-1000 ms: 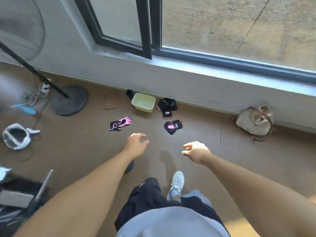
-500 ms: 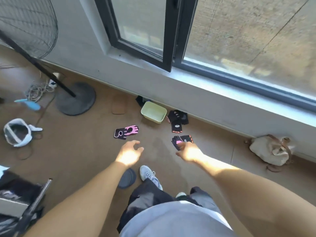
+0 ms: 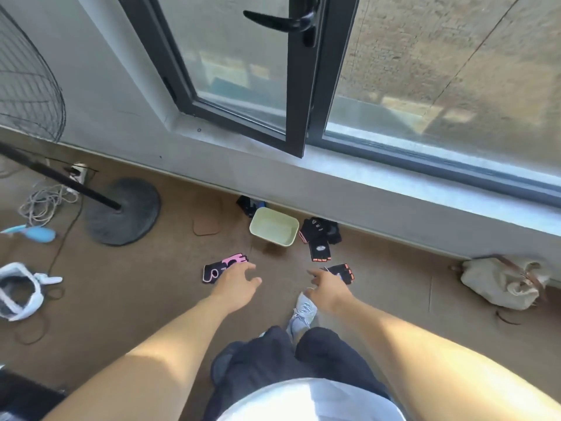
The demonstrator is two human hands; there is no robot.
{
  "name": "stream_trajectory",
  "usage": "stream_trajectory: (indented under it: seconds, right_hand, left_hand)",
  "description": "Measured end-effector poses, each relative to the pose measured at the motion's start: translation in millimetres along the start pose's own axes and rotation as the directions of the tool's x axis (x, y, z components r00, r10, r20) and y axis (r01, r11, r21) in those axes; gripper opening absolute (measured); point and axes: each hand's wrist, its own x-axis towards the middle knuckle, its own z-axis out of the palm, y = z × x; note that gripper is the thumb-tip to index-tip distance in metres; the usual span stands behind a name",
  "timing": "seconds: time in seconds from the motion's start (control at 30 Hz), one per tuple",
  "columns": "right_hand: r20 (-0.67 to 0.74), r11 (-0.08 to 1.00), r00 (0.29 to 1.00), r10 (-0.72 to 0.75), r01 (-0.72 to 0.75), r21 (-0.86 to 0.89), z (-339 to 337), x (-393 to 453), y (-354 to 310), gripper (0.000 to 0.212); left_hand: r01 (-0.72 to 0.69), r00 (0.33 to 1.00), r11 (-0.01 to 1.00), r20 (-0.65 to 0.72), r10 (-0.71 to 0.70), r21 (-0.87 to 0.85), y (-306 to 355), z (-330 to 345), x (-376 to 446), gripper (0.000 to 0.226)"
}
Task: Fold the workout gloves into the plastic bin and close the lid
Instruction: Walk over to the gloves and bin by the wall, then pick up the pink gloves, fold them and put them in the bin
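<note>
A pale green plastic bin (image 3: 274, 226) stands open on the brown floor by the wall. A black and pink glove (image 3: 220, 267) lies left of it, partly covered by my left hand (image 3: 236, 284), which hovers with fingers apart. Right of the bin sits a pile of black gloves with orange trim (image 3: 318, 238). Another black glove (image 3: 343, 271) lies nearer me, and my right hand (image 3: 326, 288) reaches over its left edge, fingers spread, holding nothing. A brown lid-like flat piece (image 3: 206, 223) lies left of the bin.
A fan stand with a round black base (image 3: 124, 211) and cables (image 3: 45, 199) stand at the left. A white headset (image 3: 18, 290) lies at the far left. A beige bag (image 3: 504, 284) rests at the right by the wall. An open window frame (image 3: 297, 86) juts inward above.
I have moved closer to the gloves and bin. Both hands have reached forward: the left onto the pink glove's edge, the right staying at the near black glove.
</note>
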Motion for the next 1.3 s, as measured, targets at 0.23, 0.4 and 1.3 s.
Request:
stream_trajectory:
  seconds: [0.23, 0.4, 1.3]
  right_hand:
    - [-0.019, 0.999, 1.000, -0.022, 0.023, 0.031, -23, 53, -45, 0.063]
    - [-0.012, 0.992, 1.000, -0.005, 0.007, 0.122, -8, 78, -76, 0.059]
    - [0.075, 0.921, 0.984, -0.164, 0.180, -0.345, 422, 671, -47, 0.094]
  left_hand:
    - [0.045, 0.999, 0.992, -0.017, -0.048, -0.118, 12, -45, 39, 0.042]
    - [0.020, 1.000, 0.993, -0.021, -0.023, -0.118, 1, -76, 64, 0.044]
    - [0.092, 0.995, 0.929, 0.008, -0.102, 0.359, -465, 191, 594, 0.085]
